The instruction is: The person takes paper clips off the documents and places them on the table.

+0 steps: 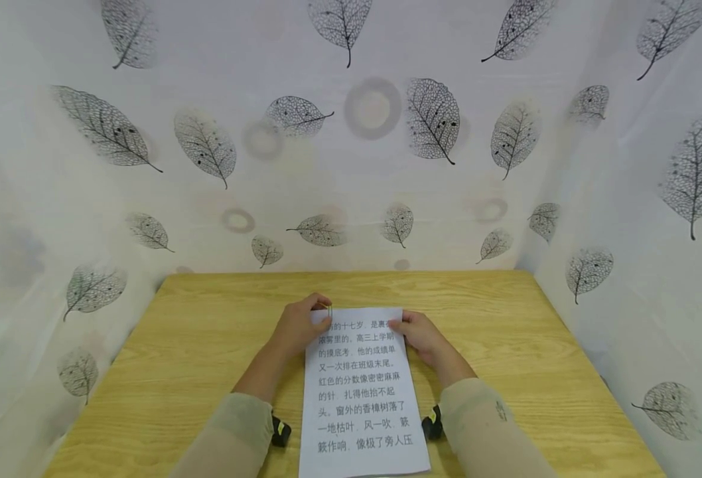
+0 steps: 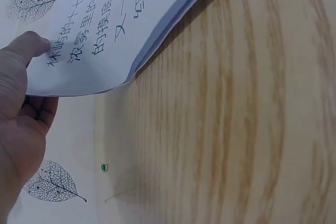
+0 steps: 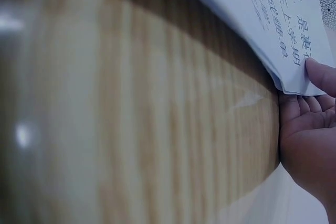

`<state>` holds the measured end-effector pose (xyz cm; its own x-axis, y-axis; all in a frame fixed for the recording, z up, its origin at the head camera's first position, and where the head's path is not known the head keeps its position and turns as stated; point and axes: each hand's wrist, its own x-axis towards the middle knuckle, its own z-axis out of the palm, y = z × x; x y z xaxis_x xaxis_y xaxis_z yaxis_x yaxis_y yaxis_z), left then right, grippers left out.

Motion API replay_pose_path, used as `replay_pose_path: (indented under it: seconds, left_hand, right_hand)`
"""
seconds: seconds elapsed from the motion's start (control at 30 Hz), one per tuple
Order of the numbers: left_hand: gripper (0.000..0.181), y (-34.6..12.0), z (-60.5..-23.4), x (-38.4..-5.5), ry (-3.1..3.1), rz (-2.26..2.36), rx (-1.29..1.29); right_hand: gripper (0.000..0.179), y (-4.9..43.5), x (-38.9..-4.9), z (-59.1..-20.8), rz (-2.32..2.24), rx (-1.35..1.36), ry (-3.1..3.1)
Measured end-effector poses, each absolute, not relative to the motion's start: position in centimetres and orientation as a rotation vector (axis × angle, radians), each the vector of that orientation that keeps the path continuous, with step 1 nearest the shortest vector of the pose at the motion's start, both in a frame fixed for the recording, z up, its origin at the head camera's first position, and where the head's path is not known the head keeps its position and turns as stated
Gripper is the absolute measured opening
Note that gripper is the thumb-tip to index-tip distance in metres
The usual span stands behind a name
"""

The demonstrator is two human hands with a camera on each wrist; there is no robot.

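A thin stack of white paper sheets printed with large black Chinese characters is in the middle of the wooden table, its top edge facing away from me. My left hand pinches the top left corner; in the left wrist view its thumb lies on the printed face and its fingers are underneath. A thin gold-coloured wire loop shows at that corner beside the left fingertips. My right hand pinches the top right corner, thumb on the print, fingers curled below. Layered sheet edges show in both wrist views.
The wood-grain table extends to both sides and behind the sheets. A white curtain with dark leaf prints surrounds its back and sides. Black wrist straps show by the sleeves. A tiny green mark appears in the left wrist view.
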<state>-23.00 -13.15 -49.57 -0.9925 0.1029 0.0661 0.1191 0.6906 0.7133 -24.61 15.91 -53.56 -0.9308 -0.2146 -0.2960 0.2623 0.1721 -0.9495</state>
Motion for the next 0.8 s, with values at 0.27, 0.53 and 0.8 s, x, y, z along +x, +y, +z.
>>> replay_pose_path:
  seconds: [0.27, 0.53, 0.8]
  left_hand:
    - [0.038, -13.5, -49.6, -22.8, -2.858, -1.245, -0.199]
    - [0.039, -14.7, -49.8, -22.8, -2.853, -1.274, -0.227]
    - [0.038, -15.6, -49.7, -22.9, -2.839, -1.186, -0.299]
  right_hand:
    - [0.032, 15.8, -24.6, -53.7, -1.807, 0.044, 2.101]
    - [0.031, 15.7, -24.5, -53.5, -1.813, 0.063, 2.088]
    - [0.031, 15.7, -24.5, -53.4, -1.811, 0.060, 2.096]
